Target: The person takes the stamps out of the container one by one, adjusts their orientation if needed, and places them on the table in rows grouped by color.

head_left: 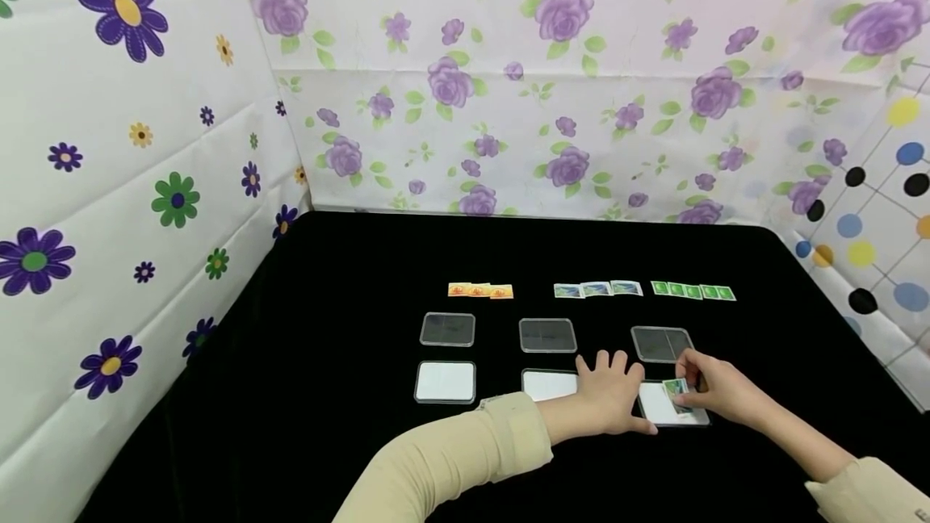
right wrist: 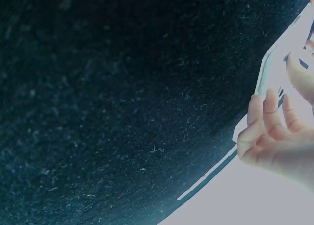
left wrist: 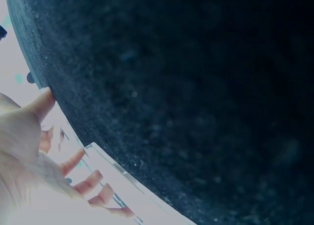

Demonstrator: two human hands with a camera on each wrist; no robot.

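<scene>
My right hand [head_left: 715, 386] pinches a small stamp-like picture card [head_left: 676, 394], green with a pale border, between thumb and fingers. The card is close over the white inside of the right front case [head_left: 656, 403], a shallow clear-rimmed box. My left hand [head_left: 609, 394] has its fingers spread, its thumb at the left edge of that case. It covers the right part of the middle front case [head_left: 550, 385]. In the left wrist view, the left hand's fingertips [left wrist: 105, 193] lie along a clear case rim. The right wrist view shows the right hand's fingers [right wrist: 271, 105] bent beside the case.
Another white-filled case [head_left: 446, 382] lies at front left. Behind are three clear lids or cases [head_left: 447, 329] in a row. Farther back lie overlapping orange cards [head_left: 479, 290], blue landscape cards [head_left: 597, 289] and several green cards [head_left: 693, 290]. Flowered cloth walls [head_left: 465, 144] surround the black table [head_left: 291, 426].
</scene>
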